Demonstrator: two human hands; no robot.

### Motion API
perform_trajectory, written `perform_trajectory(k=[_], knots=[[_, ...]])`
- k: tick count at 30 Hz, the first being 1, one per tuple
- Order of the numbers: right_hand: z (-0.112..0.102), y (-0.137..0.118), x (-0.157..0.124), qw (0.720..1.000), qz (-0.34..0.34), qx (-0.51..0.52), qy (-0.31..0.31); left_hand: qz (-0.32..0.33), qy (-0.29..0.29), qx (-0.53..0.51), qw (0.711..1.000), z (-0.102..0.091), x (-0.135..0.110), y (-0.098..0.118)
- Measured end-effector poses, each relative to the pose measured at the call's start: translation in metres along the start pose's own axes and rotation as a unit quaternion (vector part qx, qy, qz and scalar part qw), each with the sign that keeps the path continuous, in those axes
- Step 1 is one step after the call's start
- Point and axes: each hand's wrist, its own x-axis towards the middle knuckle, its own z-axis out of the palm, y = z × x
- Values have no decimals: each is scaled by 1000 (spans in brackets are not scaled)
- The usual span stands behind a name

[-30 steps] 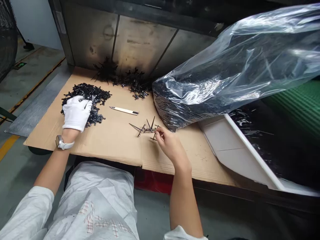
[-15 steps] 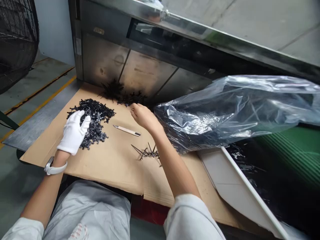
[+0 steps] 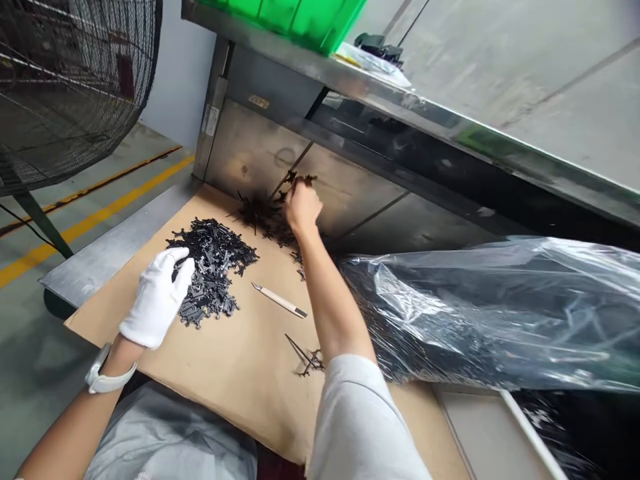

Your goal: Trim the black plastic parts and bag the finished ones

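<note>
My left hand (image 3: pixel 159 293), in a white glove, hovers at the left edge of a heap of small black plastic parts (image 3: pixel 215 267). Its fingers are curved, with thumb and forefinger apart and nothing visible gripped. Bare and closed, my right hand (image 3: pixel 303 205) is raised near the metal panel, holding a black plastic sprue (image 3: pixel 291 177) whose branched ends stick out past the fingers. Below it lies a spiky pile of black sprues (image 3: pixel 257 212). A slim craft knife (image 3: pixel 279 299) rests between the heap and my right forearm. More black sprue pieces (image 3: pixel 313 360) lie nearer me, partly behind the forearm.
Cardboard (image 3: pixel 240 373) covers the metal table. A clear plastic bag (image 3: pixel 475 313) with dark contents spreads over the right side, beside a pale tray (image 3: pixel 480 427). A metal panel (image 3: pixel 340 180) closes the back, under a shelf with a green bin (image 3: pixel 295 20). A fan (image 3: pixel 75 87) stands left.
My right hand has moved from the cardboard's far side up toward the panel, and a black sprue now shows in it. My left hand stays beside the heap. The view has shifted, revealing the green bin.
</note>
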Motion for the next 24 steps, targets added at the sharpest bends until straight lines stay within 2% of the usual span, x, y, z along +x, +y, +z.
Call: perform_trajectory(k=[3, 6, 8, 10, 11, 13, 15, 17, 19, 21, 22, 23, 24], knots=[[-30, 14, -32, 993, -63, 29, 92, -18, -2, -64, 998, 10, 2, 9], [-54, 11, -97, 966, -188, 112, 137, -45, -30, -133, 990, 28, -3, 25], [-63, 3, -151, 942, -261, 160, 140, -80, -65, -188, 977, 39, -9, 39], [-68, -5, -201, 929, -299, 183, 121, -115, -102, -223, 963, 48, -17, 53], [-70, -8, -221, 926, -308, 190, 110, -120, -109, -216, 963, 51, -20, 58], [-70, -13, -252, 924, -313, 200, 93, -106, -87, -155, 978, 56, -28, 67], [-69, -15, -269, 925, -296, 227, 80, -90, -45, -93, 991, 58, -34, 73], [-67, -14, -276, 925, -232, 298, 47, -105, -45, -116, 987, 56, -40, 77], [-64, -10, -278, 898, -121, 422, -16, -163, -113, -231, 952, 52, -42, 80], [-62, -3, -278, 846, -12, 531, -50, -226, -196, -367, 881, 47, -41, 81], [-60, 2, -278, 828, 24, 559, -40, -243, -213, -410, 853, 45, -39, 80], [-59, 6, -278, 826, 41, 562, -15, -245, -210, -423, 847, 43, -35, 77], [-58, 10, -278, 838, 39, 544, 13, -234, -189, -403, 865, 42, -30, 72]])
